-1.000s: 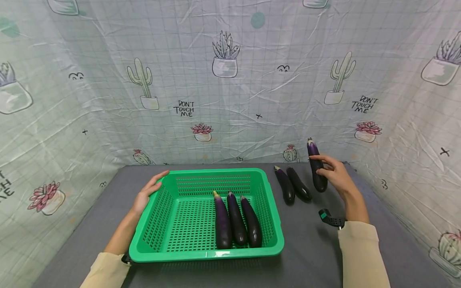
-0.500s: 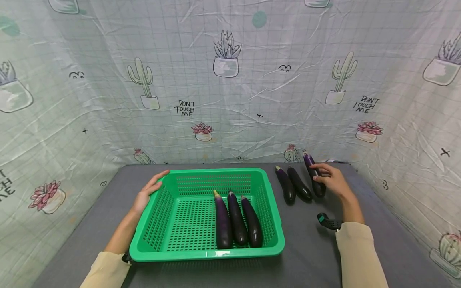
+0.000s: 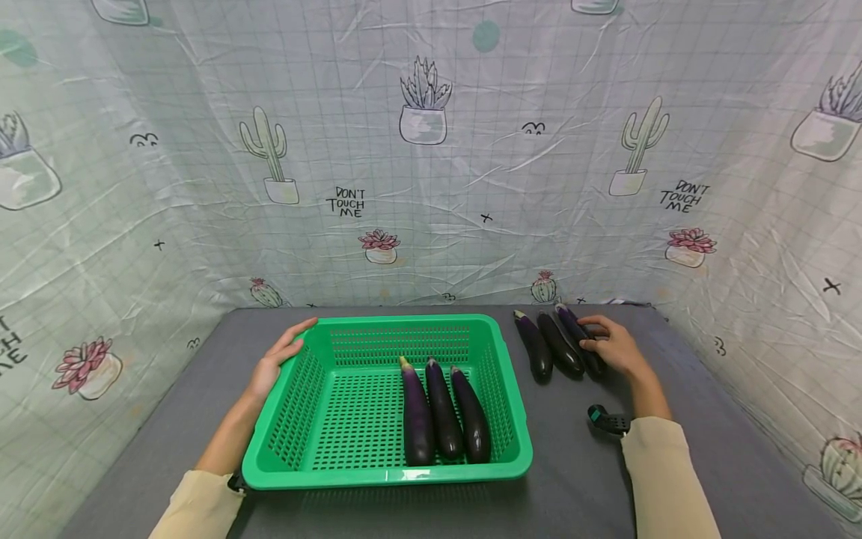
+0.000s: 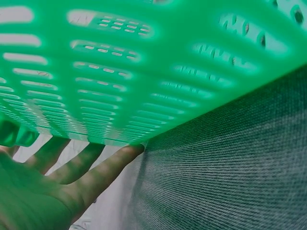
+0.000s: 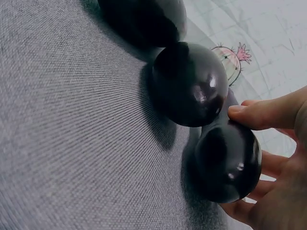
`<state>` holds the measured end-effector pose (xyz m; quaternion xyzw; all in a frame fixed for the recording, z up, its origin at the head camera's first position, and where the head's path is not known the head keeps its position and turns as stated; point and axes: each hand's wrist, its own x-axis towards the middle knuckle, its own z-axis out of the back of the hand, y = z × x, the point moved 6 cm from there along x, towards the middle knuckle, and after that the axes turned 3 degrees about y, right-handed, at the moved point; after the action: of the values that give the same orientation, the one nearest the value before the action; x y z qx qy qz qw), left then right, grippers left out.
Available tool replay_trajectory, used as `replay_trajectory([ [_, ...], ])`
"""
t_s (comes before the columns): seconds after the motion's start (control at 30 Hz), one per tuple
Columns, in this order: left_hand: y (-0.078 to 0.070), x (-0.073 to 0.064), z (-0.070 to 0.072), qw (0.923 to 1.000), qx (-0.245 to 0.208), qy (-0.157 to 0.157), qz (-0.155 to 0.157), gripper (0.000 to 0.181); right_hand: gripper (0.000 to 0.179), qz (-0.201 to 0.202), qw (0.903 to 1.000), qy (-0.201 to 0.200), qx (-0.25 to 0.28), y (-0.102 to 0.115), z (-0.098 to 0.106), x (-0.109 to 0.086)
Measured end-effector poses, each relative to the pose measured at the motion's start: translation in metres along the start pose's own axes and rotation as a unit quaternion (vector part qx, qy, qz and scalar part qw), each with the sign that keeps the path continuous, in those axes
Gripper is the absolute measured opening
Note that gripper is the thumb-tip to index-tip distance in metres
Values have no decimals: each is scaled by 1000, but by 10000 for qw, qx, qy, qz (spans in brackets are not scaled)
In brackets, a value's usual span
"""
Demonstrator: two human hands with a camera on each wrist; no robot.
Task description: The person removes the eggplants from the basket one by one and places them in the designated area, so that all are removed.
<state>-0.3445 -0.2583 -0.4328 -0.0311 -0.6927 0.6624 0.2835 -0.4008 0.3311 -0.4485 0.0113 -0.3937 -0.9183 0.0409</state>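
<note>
The left arm (image 3: 232,434), in a cream cloth sleeve (image 3: 200,509), reaches forward. The bare left hand (image 3: 272,363) has long, nearly straight fingers (image 4: 103,176) (they spread apart a bit). The right arm (image 3: 652,397) reaches forward too, in a matching cream cloth sleeve (image 3: 667,475). The bare right hand (image 3: 616,349) pinches, thumb (image 5: 268,112) on one side, fingers on the other.

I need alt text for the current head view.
A person's right hand has an eggplant in its grip beside two more on a gray surface; the left hand touches the left side of a green basket holding three others. A cactus-print sheet hangs behind.
</note>
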Motion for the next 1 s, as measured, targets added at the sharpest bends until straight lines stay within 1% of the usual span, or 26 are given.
replay_trajectory([
  [0.1, 1, 0, 0, 10000, 29, -31, 45, 49, 54, -33, 10000, -11, 2, -1, -1, 0],
  [0.27, 2, 1, 2, 9990, 414, -169, 29, 50, 52, -45, 9999, 16, -166, -1, -3, 0],
  [0.6, 1, 0, 1, 9993, 334, -161, 69, 49, 51, -7, 9996, 176, -211, 2, -4, 0],
  [0.77, 1, -1, 1, 9999, 121, -58, 61, 49, 51, -62, 9993, 305, -205, 4, -4, -1],
  [0.9, 0, -1, -1, 9997, -204, 106, 26, 49, 52, -129, 9990, 370, -219, 5, -4, -1],
  [1.0, 1, -1, -1, 9990, -409, 181, 15, 49, 52, -100, 9989, 357, -276, 8, -3, -2],
])
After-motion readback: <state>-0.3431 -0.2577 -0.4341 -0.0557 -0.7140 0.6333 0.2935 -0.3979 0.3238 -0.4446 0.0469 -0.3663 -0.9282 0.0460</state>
